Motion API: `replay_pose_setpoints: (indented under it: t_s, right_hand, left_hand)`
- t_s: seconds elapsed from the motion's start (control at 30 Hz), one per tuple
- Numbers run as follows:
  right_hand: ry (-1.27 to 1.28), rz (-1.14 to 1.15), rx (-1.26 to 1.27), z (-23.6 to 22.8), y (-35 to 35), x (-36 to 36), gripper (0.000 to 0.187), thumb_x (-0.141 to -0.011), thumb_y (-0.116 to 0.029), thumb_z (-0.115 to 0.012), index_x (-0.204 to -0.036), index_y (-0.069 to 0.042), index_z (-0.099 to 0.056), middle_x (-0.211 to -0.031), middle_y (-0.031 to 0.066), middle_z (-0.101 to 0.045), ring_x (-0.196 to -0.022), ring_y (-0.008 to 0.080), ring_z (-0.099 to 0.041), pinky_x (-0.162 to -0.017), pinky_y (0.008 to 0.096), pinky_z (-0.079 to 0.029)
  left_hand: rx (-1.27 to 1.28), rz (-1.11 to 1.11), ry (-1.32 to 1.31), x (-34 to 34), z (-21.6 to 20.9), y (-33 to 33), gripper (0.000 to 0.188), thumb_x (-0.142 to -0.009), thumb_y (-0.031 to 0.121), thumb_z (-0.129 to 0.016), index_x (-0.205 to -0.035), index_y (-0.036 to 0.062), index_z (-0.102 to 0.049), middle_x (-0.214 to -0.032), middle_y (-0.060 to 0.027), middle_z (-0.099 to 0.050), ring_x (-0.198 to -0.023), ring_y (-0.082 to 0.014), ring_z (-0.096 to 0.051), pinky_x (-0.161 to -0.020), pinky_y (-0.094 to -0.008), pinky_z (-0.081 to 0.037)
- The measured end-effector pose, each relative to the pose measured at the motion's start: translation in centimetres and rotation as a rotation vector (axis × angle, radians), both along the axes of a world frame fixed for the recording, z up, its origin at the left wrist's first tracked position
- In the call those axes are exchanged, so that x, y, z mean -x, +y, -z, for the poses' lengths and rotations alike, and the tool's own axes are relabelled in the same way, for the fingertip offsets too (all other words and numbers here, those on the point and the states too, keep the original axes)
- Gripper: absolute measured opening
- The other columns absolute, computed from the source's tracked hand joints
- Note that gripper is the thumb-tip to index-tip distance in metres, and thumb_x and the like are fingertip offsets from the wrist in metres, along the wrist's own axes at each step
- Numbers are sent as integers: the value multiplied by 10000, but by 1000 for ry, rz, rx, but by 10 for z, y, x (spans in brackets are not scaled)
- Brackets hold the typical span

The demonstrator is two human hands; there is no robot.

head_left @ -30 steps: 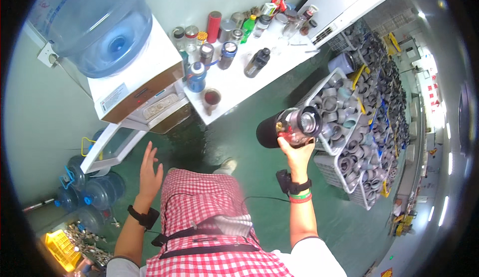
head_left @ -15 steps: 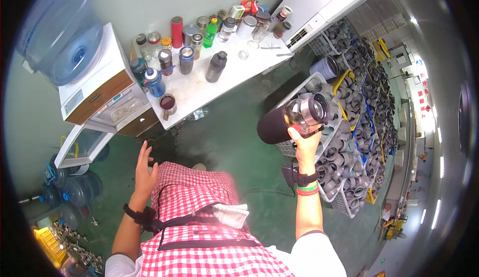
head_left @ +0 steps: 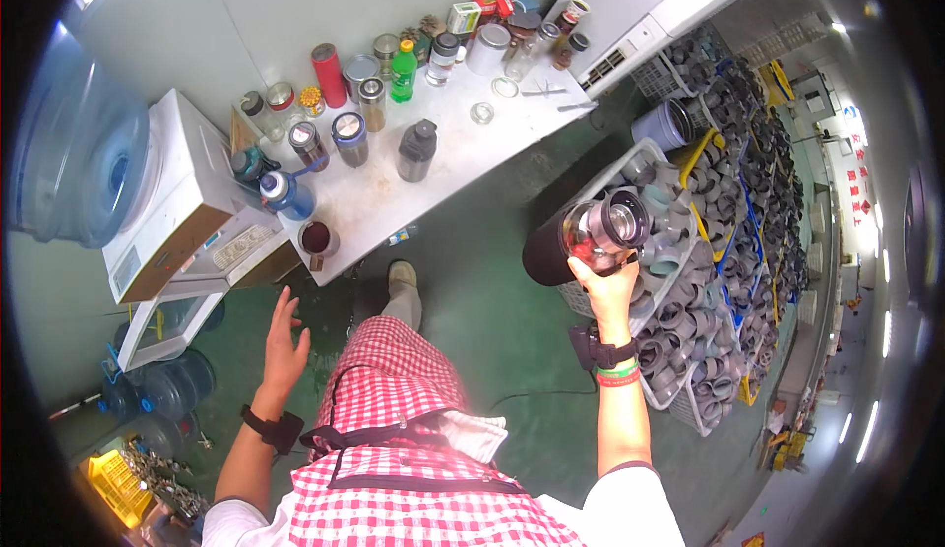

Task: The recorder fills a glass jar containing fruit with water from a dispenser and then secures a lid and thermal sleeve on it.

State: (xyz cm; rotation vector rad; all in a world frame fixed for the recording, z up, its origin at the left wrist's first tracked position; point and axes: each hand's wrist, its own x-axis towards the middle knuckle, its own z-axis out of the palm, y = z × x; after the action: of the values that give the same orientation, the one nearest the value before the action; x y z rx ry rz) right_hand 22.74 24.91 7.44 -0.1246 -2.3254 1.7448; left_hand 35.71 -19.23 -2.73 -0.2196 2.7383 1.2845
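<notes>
My right hand (head_left: 612,291) grips a large drinking bottle (head_left: 553,252), with the thumb across its side. The bottle has a black lower body, a clear part with something red inside and a steel-rimmed mouth. It is tilted, its mouth toward the upper right, and is held up in front of the crates. My left hand (head_left: 284,355) is in the air with nothing in it, fingers stretched out, below the water dispenser's open door (head_left: 172,322). Nearest to that hand on the table stands a mug (head_left: 317,240) with dark liquid.
The white table (head_left: 448,158) carries several bottles, including a dark flask (head_left: 417,151), a blue bottle (head_left: 285,193) and a green bottle (head_left: 404,72). A water dispenser (head_left: 157,207) stands at the left. Crates (head_left: 679,286) of grey pipe fittings line the right.
The view has shifted, and a shoe now shows in front of the apron. The bottle remains in my right hand, and my left hand stays empty.
</notes>
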Motion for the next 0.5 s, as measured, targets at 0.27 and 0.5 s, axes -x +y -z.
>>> replay_pose_setpoints:
  t_s: [0.27,0.5]
  right_hand:
    - [-162,43,-7,72,-15,103,777,-619,-70,-865,-1259,-21,-427,-1194,105,-542,-1083,205,-557,-940,340,-475]
    - [-78,94,-81,175,-44,192,902,-590,-163,-883,-1320,27,-387,-1225,170,-505,-1142,279,-518,-973,385,-425]
  left_hand:
    - [-54,-54,-35,89,6,26,541,-784,-39,-594,-1305,0,-452,-1499,-143,-341,-918,-248,-587,-849,-335,-481]
    - [6,-190,-113,114,-8,21,536,-794,-49,-557,-1317,-6,-448,-1495,-140,-349,-899,-218,-596,-817,-319,-479]
